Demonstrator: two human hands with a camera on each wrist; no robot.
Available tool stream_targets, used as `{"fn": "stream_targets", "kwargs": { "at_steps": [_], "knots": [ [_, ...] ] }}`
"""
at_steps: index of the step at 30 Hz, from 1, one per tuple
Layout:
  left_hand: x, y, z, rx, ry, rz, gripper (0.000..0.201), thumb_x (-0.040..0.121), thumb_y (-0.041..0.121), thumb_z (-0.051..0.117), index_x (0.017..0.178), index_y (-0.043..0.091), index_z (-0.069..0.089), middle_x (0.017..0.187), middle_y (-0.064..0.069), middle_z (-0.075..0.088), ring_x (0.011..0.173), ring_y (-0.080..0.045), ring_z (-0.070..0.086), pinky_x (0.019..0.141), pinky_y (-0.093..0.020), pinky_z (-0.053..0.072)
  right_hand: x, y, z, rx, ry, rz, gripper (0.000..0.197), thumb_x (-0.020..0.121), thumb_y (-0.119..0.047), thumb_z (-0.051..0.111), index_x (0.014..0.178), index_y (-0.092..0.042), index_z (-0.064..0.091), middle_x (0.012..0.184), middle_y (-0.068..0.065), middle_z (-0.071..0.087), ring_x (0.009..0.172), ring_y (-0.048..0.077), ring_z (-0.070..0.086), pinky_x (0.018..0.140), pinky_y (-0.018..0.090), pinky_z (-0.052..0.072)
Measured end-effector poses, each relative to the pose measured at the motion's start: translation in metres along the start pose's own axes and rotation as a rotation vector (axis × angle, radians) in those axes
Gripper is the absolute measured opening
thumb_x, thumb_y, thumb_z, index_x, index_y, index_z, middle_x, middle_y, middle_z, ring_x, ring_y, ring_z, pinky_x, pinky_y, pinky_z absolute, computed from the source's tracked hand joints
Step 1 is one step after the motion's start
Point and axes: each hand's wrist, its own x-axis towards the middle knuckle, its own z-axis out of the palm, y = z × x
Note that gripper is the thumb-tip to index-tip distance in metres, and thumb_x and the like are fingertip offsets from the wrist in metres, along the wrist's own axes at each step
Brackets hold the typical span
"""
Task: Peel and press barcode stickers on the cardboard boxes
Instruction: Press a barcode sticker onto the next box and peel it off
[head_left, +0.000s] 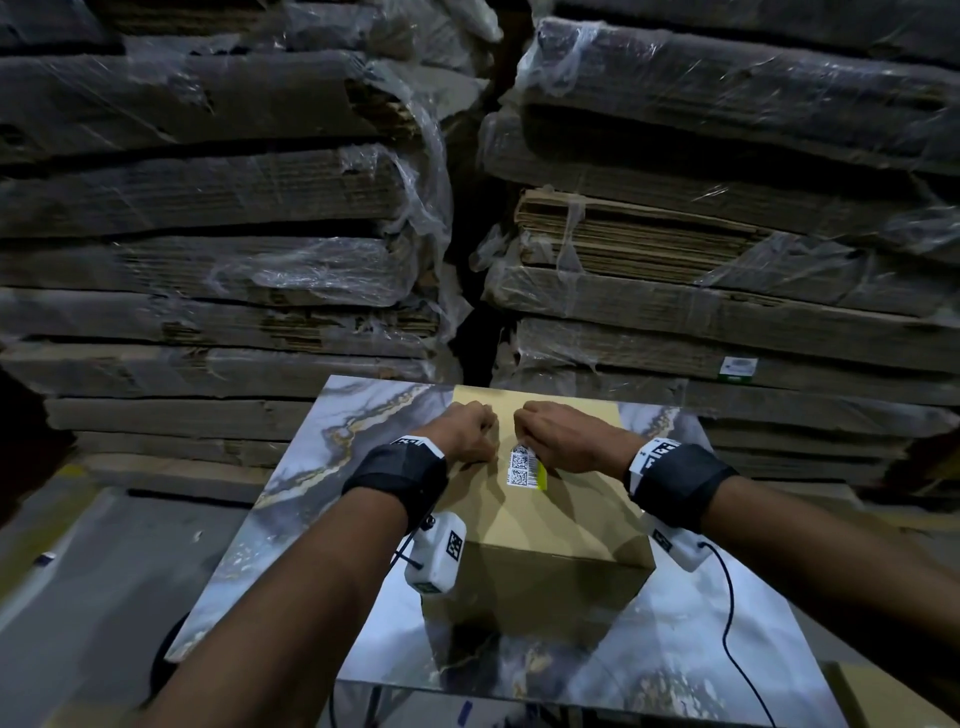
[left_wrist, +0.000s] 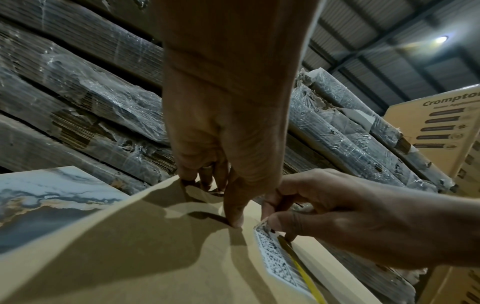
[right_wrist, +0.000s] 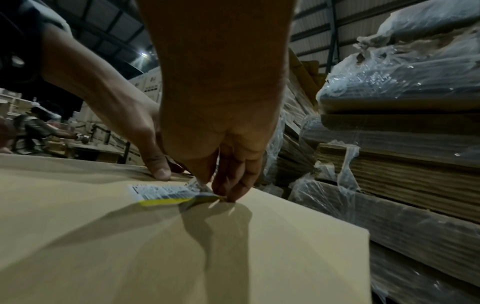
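Barcode sticker (head_left: 524, 466) on top of cardboard box (head_left: 566, 525) on the desk (head_left: 291, 493), far end pinched by right hand (head_left: 569, 439); left hand (head_left: 464, 432) thumb pressing cardboard alongside. Risk: crooked or creased label from uneven lowering, trapped bubble, yellow backing stuck underneath.

Left hand (left_wrist: 223, 144) reaches down, thumb tip pressing the cardboard box (left_wrist: 130, 246) top. Just beside it, the right hand (left_wrist: 350, 222) pinches a barcode sticker (left_wrist: 278, 261) with a yellow backing edge.

Your head camera looks down from above; your 2 wrist cameras sit close, facing forward, sharing the box top (head_left: 550, 509) and sticker (left_wrist: 279, 260).
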Motion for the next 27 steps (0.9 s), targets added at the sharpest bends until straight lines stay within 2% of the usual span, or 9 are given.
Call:
{"fn": "stream_targets", "kwargs": {
  "at_steps": [4, 7, 9, 11, 13, 15, 19, 24, 27],
  "knots": [
    [0.002, -0.003, 0.000, -0.007, 0.004, 0.022, 0.053, 0.089, 0.026, 0.068, 0.139, 0.017, 0.055, 0.143, -0.009, 0.052, 0.130, -0.027, 0.049, 0.107, -0.032, 0.041, 0.006, -0.007, -0.005, -0.068, -0.023, 0.045, 0.019, 0.104, -0.019, 0.045, 0.095, -0.006, 0.055, 0.096, 0.015, 0.059, 0.082, 0.031, 0.049, 0.070, 0.036, 0.031],
    [0.003, -0.003, 0.002, -0.008, 0.005, 0.021, 0.053, 0.087, 0.025, 0.068, 0.138, 0.019, 0.056, 0.141, -0.010, 0.053, 0.128, -0.027, 0.049, 0.106, -0.033, 0.043, 0.005, -0.004, -0.008, -0.002, -0.026, 0.039, 0.011, 0.098, -0.013, 0.051, 0.104, -0.007, 0.058, 0.094, 0.014, 0.064, 0.085, 0.032, 0.055, 0.070, 0.036, 0.034],
    [0.002, -0.003, 0.003, -0.008, -0.002, 0.006, 0.053, 0.086, 0.024, 0.068, 0.137, 0.021, 0.055, 0.137, -0.010, 0.054, 0.125, -0.028, 0.050, 0.102, -0.031, 0.044, 0.002, 0.004, -0.011, 0.164, 0.026, 0.065, 0.028, 0.091, -0.007, 0.059, 0.119, -0.008, 0.056, 0.088, 0.012, 0.068, 0.078, 0.029, 0.058, 0.068, 0.037, 0.041],
    [0.003, -0.003, 0.004, -0.010, -0.005, -0.004, 0.055, 0.085, 0.024, 0.066, 0.139, 0.022, 0.054, 0.139, -0.010, 0.052, 0.126, -0.029, 0.050, 0.103, -0.030, 0.044, -0.003, 0.010, -0.012, 0.233, 0.089, 0.078, 0.039, 0.089, -0.013, 0.067, 0.127, -0.009, 0.058, 0.092, 0.009, 0.071, 0.080, 0.026, 0.064, 0.073, 0.037, 0.050],
    [0.003, -0.003, 0.004, -0.009, -0.008, -0.009, 0.056, 0.085, 0.024, 0.066, 0.139, 0.021, 0.053, 0.142, -0.010, 0.050, 0.127, -0.030, 0.050, 0.105, -0.033, 0.044, -0.006, 0.012, -0.007, 0.159, 0.072, 0.060, 0.036, 0.088, -0.020, 0.072, 0.123, -0.011, 0.068, 0.099, 0.008, 0.070, 0.087, 0.025, 0.066, 0.078, 0.037, 0.053],
    [0.004, -0.002, 0.003, -0.005, -0.014, -0.014, 0.055, 0.085, 0.023, 0.066, 0.139, 0.019, 0.053, 0.143, -0.010, 0.049, 0.127, -0.030, 0.050, 0.106, -0.035, 0.045, -0.007, 0.010, 0.003, 0.108, 0.068, 0.044, 0.024, 0.089, -0.021, 0.071, 0.112, -0.015, 0.075, 0.098, 0.007, 0.068, 0.088, 0.025, 0.065, 0.078, 0.038, 0.052],
    [0.004, -0.002, 0.003, -0.010, -0.013, -0.003, 0.057, 0.082, 0.023, 0.066, 0.138, 0.018, 0.054, 0.143, -0.010, 0.051, 0.126, -0.029, 0.050, 0.106, -0.036, 0.045, -0.004, 0.010, 0.008, 0.111, 0.137, 0.054, 0.008, 0.090, -0.017, 0.070, 0.096, -0.014, 0.075, 0.092, 0.005, 0.068, 0.088, 0.027, 0.063, 0.073, 0.035, 0.045],
    [0.005, -0.005, 0.004, -0.025, -0.016, 0.013, 0.060, 0.083, 0.026, 0.068, 0.141, 0.018, 0.053, 0.146, -0.009, 0.051, 0.130, -0.028, 0.050, 0.109, -0.035, 0.043, -0.004, 0.006, 0.004, 0.021, 0.067, 0.032, 0.008, 0.096, -0.015, 0.060, 0.097, -0.011, 0.067, 0.100, 0.010, 0.064, 0.092, 0.032, 0.059, 0.076, 0.041, 0.044],
    [0.005, -0.003, 0.004, -0.024, -0.018, 0.016, 0.057, 0.083, 0.029, 0.070, 0.137, 0.019, 0.055, 0.141, -0.009, 0.054, 0.126, -0.029, 0.052, 0.106, -0.034, 0.045, 0.001, 0.001, 0.001, -0.117, -0.012, 0.059, 0.012, 0.098, -0.017, 0.055, 0.098, -0.010, 0.065, 0.102, 0.013, 0.064, 0.094, 0.034, 0.059, 0.077, 0.044, 0.045]
  ]
}}
